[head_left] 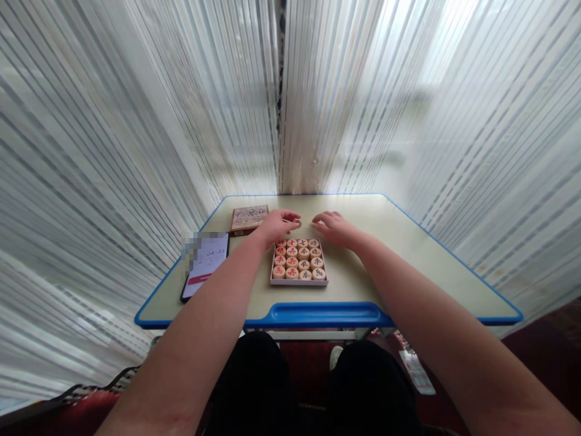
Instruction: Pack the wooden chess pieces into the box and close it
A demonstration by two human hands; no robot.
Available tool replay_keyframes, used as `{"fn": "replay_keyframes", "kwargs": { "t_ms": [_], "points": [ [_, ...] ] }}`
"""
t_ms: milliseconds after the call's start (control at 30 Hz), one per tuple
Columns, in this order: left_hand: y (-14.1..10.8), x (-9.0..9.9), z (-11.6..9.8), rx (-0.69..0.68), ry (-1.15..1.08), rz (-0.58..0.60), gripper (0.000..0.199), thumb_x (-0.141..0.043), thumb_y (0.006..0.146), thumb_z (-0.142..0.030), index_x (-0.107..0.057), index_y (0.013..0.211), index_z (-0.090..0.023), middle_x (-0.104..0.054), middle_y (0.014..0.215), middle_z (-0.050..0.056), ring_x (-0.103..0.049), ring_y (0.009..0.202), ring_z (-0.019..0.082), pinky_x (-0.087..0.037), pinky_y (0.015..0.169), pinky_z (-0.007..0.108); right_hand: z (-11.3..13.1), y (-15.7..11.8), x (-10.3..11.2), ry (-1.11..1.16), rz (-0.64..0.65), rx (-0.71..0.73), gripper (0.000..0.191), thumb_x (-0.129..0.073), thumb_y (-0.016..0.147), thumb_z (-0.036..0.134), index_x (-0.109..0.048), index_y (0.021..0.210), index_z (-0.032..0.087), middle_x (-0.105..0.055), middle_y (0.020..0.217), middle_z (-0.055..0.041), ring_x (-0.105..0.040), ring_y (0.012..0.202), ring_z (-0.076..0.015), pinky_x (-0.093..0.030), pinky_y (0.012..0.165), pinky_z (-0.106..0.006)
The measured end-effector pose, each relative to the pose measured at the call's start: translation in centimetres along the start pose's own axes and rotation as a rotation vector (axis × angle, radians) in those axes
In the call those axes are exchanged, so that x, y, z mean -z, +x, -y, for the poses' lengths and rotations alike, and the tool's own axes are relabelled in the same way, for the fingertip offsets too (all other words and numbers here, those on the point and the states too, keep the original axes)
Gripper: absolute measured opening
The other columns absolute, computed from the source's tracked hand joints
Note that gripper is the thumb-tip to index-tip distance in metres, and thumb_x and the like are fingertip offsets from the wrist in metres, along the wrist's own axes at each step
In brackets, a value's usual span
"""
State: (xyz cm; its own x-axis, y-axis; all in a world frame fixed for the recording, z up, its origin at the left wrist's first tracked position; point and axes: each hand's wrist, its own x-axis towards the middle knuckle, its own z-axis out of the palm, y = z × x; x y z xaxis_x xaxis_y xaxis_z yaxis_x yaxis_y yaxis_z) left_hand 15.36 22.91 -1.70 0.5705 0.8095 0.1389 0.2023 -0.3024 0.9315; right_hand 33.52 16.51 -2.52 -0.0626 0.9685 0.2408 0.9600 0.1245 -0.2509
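A shallow white box [299, 282] stands near the front middle of the table, filled with rows of round wooden Chinese chess pieces [292, 263]. Red characters mark the pieces on its left side, dark ones those on its right. Just beyond the box's far left corner is my left hand [280, 224], its thumb and fingers closed on a small pale piece that looks like another Chinese chess piece [298, 223]. My right hand [334, 229] hovers low past the far right corner, fingers bent and apart, with nothing visible in them. A small gap separates the two hands.
A printed box lid [249, 218] lies behind my left forearm. At the left edge rests a phone [209, 257] showing a timer. The pale table [422, 266] has a blue rim and a front pen groove [327, 313]. Striped curtains [327, 121] enclose the far side and both flanks.
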Motion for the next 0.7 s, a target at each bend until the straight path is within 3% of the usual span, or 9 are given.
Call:
{"fn": "replay_keyframes", "kwargs": {
  "t_ms": [100,267,400,533,700],
  "points": [
    [-0.3,-0.1,-0.4,0.013,-0.114,0.063,0.029,-0.068,0.063,-0.024,-0.064,0.088,-0.010,-0.066,0.083,0.009,-0.057,0.074,0.014,-0.043,0.065,0.028,0.0,-0.2,0.3,-0.010,-0.134,-0.023,0.030,-0.048,0.082,0.028,-0.059,0.107,0.017,-0.058,0.109,-0.0117,-0.048,0.104,-0.0243,-0.035,0.094,-0.041],
    [-0.4,0.0,-0.8,0.003,-0.228,0.109,0.036,-0.074,0.058,-0.030,-0.065,0.087,-0.011,-0.066,0.077,0.008,-0.058,0.072,0.014,-0.044,0.070,0.031,1.5,-0.5,0.6,0.158,-0.286,0.193,0.032,-0.057,0.075,0.030,-0.059,0.105,0.019,-0.059,0.101,-0.0079,-0.053,0.092,-0.0193,-0.043,0.083,-0.033],
    [-0.2,0.1,-0.7,-0.004,-0.275,0.124,0.035,-0.075,0.057,-0.030,-0.063,0.083,-0.010,-0.065,0.074,0.006,-0.057,0.068,0.012,-0.045,0.070,0.031,2.7,-0.7,0.9,0.200,-0.329,0.278,0.018,-0.058,0.074,0.027,-0.064,0.090,0.019,-0.060,0.085,-0.0047,-0.056,0.076,-0.0151,-0.045,0.070,-0.028],
    [-0.2,0.0,-0.8,0.023,-0.317,0.142,0.033,-0.075,0.057,-0.026,-0.062,0.083,-0.010,-0.065,0.075,0.007,-0.058,0.069,0.012,-0.046,0.071,0.031,2.9,-0.9,1.3,0.158,-0.343,0.295,0.016,-0.059,0.072,0.026,-0.064,0.086,0.019,-0.061,0.082,-0.0046,-0.055,0.074,-0.0150,-0.044,0.069,-0.028],
    [-0.3,-0.1,-1.4,0.076,-0.362,0.144,0.019,-0.064,0.063,-0.012,-0.061,0.081,-0.009,-0.063,0.073,0.005,-0.058,0.066,0.011,-0.048,0.072,0.030,3.6,-1.5,2.4,0.131,-0.302,0.204,0.017,-0.061,0.069,0.030,-0.063,0.081,0.018,-0.060,0.080,-0.0042,-0.053,0.070,-0.0141,-0.042,0.066,-0.027]
  ]
}}
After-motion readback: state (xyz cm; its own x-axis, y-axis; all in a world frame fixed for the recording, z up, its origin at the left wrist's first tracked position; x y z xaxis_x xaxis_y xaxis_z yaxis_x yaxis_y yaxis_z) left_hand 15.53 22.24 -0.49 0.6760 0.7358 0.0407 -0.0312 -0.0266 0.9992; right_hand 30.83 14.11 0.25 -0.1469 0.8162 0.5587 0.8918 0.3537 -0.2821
